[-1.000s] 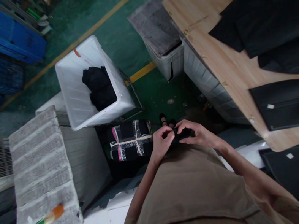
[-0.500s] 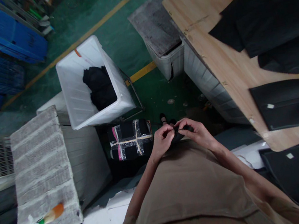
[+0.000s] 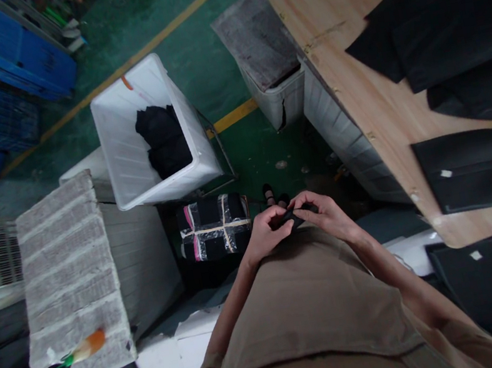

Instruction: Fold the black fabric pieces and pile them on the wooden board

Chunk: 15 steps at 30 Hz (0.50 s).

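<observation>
Close in front of my body, both hands pinch a small piece of black fabric. My left hand grips its left side between thumb and fingers. My right hand pinches it from the right, and the fingertips of the two hands nearly meet. Most of the fabric is hidden behind the fingers and against the brown apron. Left of my hands lies a black bundle wrapped in clear tape and tied crosswise with string.
A white bin holding black cloth stands ahead on the left. On the right, a wooden table carries black fabric pieces and a flat black panel. A covered box stands left; blue crates sit farther off.
My fingers have shifted on the black fabric; the left thumb now stretches farther right, and more of the fabric shows between the hands. The view has moved very slightly.
</observation>
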Available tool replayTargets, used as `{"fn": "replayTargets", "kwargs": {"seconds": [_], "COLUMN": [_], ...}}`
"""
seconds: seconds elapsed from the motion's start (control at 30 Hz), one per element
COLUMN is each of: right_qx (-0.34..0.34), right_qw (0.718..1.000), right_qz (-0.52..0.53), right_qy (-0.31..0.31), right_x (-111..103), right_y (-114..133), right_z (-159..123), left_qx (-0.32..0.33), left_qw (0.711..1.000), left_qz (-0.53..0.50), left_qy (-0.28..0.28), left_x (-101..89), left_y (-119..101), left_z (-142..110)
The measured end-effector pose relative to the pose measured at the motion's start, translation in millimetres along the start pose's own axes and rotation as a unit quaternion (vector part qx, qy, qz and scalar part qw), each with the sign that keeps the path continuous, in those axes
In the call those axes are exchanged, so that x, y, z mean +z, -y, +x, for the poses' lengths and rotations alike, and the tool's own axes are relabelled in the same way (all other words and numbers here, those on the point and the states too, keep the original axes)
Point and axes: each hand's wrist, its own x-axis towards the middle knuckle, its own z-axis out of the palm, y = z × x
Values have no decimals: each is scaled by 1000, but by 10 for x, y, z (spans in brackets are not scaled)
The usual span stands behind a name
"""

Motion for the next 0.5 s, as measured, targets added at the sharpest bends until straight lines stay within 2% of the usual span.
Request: {"fn": "replayTargets", "kwargs": {"seconds": [0.5], "right_qx": [18], "right_qw": [1000], "right_qz": [8], "right_qy": [16], "right_x": [-19], "right_y": [-4], "right_z": [8], "left_qx": [14], "left_qw": [1000], "left_qz": [-11], "left_qy": [-7], "left_x": [-23], "left_y": [4], "left_z": [0]}}
